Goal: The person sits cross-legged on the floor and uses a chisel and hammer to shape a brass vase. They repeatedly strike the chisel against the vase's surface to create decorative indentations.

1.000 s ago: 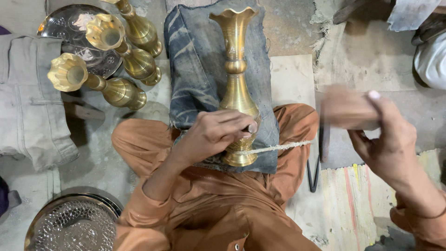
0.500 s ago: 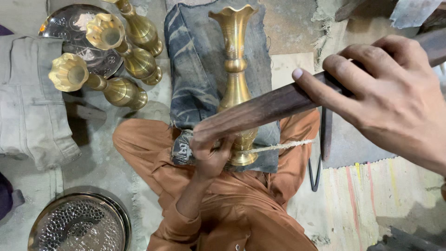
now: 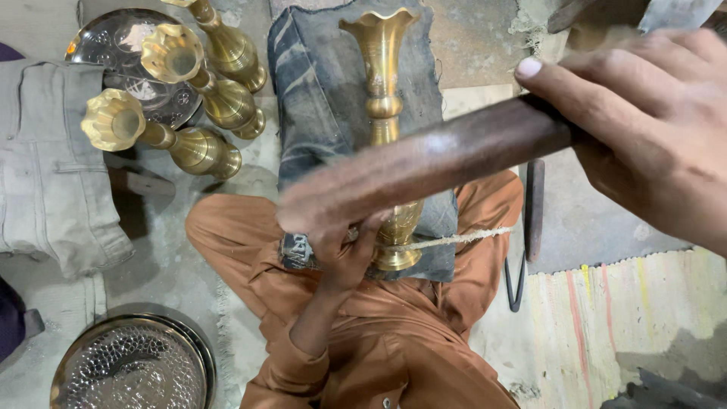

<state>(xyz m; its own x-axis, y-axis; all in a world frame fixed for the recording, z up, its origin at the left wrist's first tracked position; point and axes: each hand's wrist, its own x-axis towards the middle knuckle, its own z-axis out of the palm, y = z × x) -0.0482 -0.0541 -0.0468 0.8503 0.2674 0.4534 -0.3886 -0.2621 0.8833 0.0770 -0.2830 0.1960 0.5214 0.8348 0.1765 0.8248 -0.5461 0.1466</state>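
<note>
Brass vase [image 3: 381,113] is laid on a dark denim cloth [image 3: 318,91] across the lap, base toward the body; its lower body is hidden behind a blurred dark wooden stick [image 3: 424,163]. Right hand [image 3: 651,129] is seen with fingers clamped on the stick — wrist cut off at frame edge. Left hand [image 3: 341,250] is pressed at the vase base; its finger state cannot be told, being half covered. A frayed cord [image 3: 454,240] is seen by the base. Three more brass vases [image 3: 204,98] and an embossed tray [image 3: 129,371] are set on the rough concrete floor [image 3: 485,45].

The person wears a loose rust-orange cotton garment [image 3: 394,333] covering both legs, creased in folds across the lap. Its long sleeve ends in a buttoned cuff [image 3: 291,363] at the left wrist. Both hands are bare, without rings.
</note>
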